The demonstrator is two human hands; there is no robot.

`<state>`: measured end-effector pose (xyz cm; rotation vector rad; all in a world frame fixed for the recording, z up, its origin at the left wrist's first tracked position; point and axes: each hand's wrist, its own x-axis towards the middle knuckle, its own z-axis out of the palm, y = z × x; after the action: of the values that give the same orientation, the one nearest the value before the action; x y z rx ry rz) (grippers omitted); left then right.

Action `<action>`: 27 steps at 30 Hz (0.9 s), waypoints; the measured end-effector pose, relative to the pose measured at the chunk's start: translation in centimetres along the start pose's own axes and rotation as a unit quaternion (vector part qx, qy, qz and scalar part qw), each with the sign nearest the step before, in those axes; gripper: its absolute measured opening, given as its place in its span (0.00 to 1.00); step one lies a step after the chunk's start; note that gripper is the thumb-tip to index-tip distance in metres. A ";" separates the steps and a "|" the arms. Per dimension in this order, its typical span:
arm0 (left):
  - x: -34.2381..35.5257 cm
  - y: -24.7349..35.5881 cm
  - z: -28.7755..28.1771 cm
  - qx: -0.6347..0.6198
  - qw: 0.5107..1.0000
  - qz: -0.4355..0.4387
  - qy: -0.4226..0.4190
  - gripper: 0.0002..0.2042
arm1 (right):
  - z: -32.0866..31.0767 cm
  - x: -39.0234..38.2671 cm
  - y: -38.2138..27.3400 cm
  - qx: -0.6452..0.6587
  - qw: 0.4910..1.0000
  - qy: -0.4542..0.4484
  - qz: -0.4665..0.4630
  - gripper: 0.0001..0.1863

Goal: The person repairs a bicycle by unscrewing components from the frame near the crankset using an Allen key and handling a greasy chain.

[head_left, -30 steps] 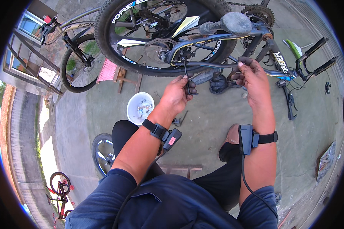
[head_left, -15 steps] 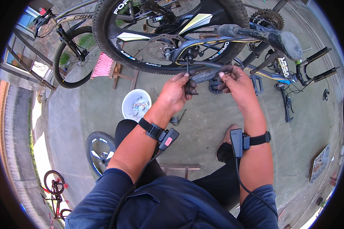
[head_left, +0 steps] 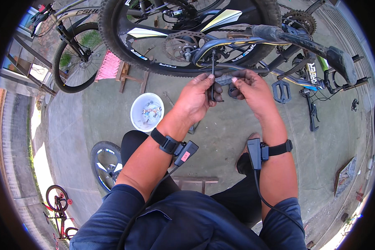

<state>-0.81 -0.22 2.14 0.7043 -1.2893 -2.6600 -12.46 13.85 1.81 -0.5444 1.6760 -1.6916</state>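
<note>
My left hand [head_left: 199, 96] is closed around a black L-shaped hex key [head_left: 213, 66]. The key's long arm reaches up to the brake fittings beside the rear hub, and its bent end shows under my fingers. Whether its tip is seated in a bolt I cannot tell. Close on the right, my right hand [head_left: 251, 88] has its fingers curled with thumb and forefinger together, by a grey worn cylindrical part [head_left: 225, 79]. What it pinches, if anything, is hidden. Above both hands stands the black bicycle wheel [head_left: 154, 68] with its brake disc [head_left: 180, 43].
A long black worn part [head_left: 304, 41] juts over the frame at right. A pedal [head_left: 281, 91] and a brake lever [head_left: 313, 116] are further right. At left are a white bucket [head_left: 134, 114] with small metal parts, another wheel [head_left: 96, 164] and a second bicycle [head_left: 77, 46].
My left hand and the hex key have shifted slightly right in the picture, as has the wheel. My right hand has come closer to my left.
</note>
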 end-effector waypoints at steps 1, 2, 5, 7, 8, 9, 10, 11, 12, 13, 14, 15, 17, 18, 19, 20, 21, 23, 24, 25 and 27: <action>0.0 0.1 0.0 -0.002 1.000 -0.001 0.004 0.11 | 0.2 0.0 0.0 -0.002 1.000 -0.001 0.001 0.13; 0.0 0.2 -0.1 -0.003 1.000 0.001 0.000 0.11 | 0.3 0.0 0.0 -0.004 1.000 -0.002 0.002 0.13; 0.1 0.2 -0.3 -0.011 1.000 0.001 -0.009 0.11 | 0.5 0.0 0.1 -0.007 1.000 -0.004 0.004 0.13; 0.1 0.2 -0.2 -0.025 1.000 -0.003 -0.013 0.11 | 0.5 0.1 0.2 -0.005 1.000 -0.005 0.004 0.13; 0.1 0.2 -0.2 -0.041 0.999 -0.007 -0.013 0.11 | 0.5 0.1 0.2 -0.004 1.000 -0.005 0.005 0.13; 0.0 0.2 -0.2 -0.058 0.998 -0.012 -0.013 0.11 | 0.5 0.1 0.2 -0.002 1.000 -0.006 0.005 0.13; 0.1 0.2 -0.1 -0.074 0.997 -0.016 -0.013 0.12 | 0.5 0.1 0.2 -0.004 1.000 -0.004 0.006 0.13; 0.1 0.2 -0.1 -0.089 0.996 -0.019 -0.016 0.12 | 0.5 0.0 0.1 -0.007 1.000 -0.002 0.008 0.13; 0.0 0.1 -0.2 -0.103 0.994 -0.021 -0.019 0.12 | 0.5 0.0 0.0 -0.009 1.000 0.000 0.010 0.13; 0.0 0.0 -0.2 -0.118 0.992 -0.025 -0.022 0.12 | 0.5 0.0 0.0 -0.008 1.000 -0.002 0.009 0.13; 0.0 -0.1 -0.2 -0.130 0.991 -0.026 -0.023 0.12 | 0.4 0.0 0.1 -0.008 1.000 -0.003 0.008 0.13; 0.1 -0.3 -0.1 -0.143 0.989 -0.027 -0.025 0.12 | 0.3 0.1 0.2 -0.008 1.000 -0.004 0.008 0.14; 0.2 -0.4 0.0 -0.160 0.986 -0.029 -0.021 0.12 | 0.3 0.0 0.1 -0.008 1.000 -0.002 0.007 0.14; 0.2 -0.5 0.1 -0.165 0.986 -0.030 -0.016 0.12 | 0.3 0.0 0.1 -0.008 1.000 -0.001 0.007 0.14; 0.2 -0.5 0.1 -0.170 0.985 -0.031 -0.011 0.12 | 0.3 0.0 0.1 -0.008 1.000 0.001 0.006 0.14; 0.2 -0.5 0.1 -0.173 0.984 -0.029 -0.015 0.12 | 0.3 -0.1 0.1 -0.009 1.000 0.002 0.006 0.14; 0.3 -0.5 -0.1 -0.176 0.984 -0.027 -0.019 0.12 | 0.3 -0.1 0.0 -0.009 1.000 0.004 0.005 0.14; 0.2 -0.3 -0.4 -0.171 0.985 -0.022 -0.024 0.12 | 0.3 0.0 0.0 -0.008 1.000 0.000 0.004 0.14; 0.2 -0.2 -0.6 -0.162 0.986 -0.020 -0.024 0.12 | 0.3 -0.1 0.0 -0.007 1.000 -0.002 0.003 0.13; 0.3 -0.1 -0.6 -0.154 0.988 -0.018 -0.026 0.11 | 0.2 -0.1 -0.1 -0.006 1.000 -0.002 0.002 0.13; 0.3 0.0 -0.3 -0.120 0.993 -0.009 -0.008 0.10 | 0.0 -0.2 -0.2 -0.004 1.000 -0.002 0.002 0.13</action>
<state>-0.90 -0.55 1.91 0.6646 -0.9466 -2.7742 -12.31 13.96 2.05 -0.5485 1.6800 -1.6805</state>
